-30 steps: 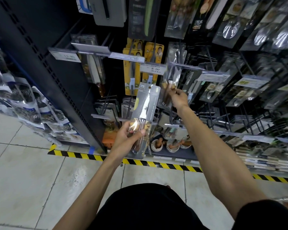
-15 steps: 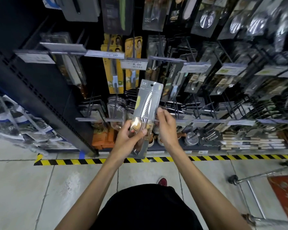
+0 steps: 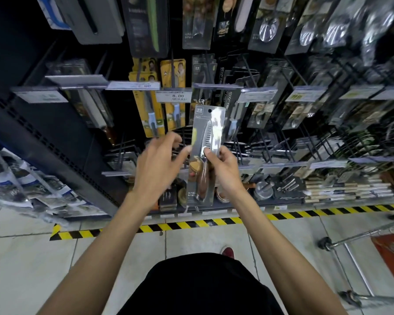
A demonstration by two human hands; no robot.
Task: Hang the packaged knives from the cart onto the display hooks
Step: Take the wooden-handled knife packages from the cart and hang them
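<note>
A packaged knife (image 3: 206,142) in a clear blister pack stands upright in front of the display, its wooden handle at the bottom and its hang hole at the top. My right hand (image 3: 223,169) grips it at mid-height, thumb on the front. My left hand (image 3: 159,164) is just left of the pack, fingers spread and loosely curled, blurred; its thumb tip reaches the pack's left edge. Behind the pack's top, a display hook (image 3: 216,86) carries similar knife packs.
Rows of black hooks with price tags (image 3: 174,96) hold yellow knife packs (image 3: 173,87), utensils and ladles. A low shelf (image 3: 339,189) holds wooden utensils. Yellow-black floor tape (image 3: 191,223) runs along the shelf base. The cart's frame and wheels (image 3: 350,244) are at the right.
My left hand has let go of the knife pack and opened beside it. My right hand has taken hold of the pack, which now stands higher and more upright.
</note>
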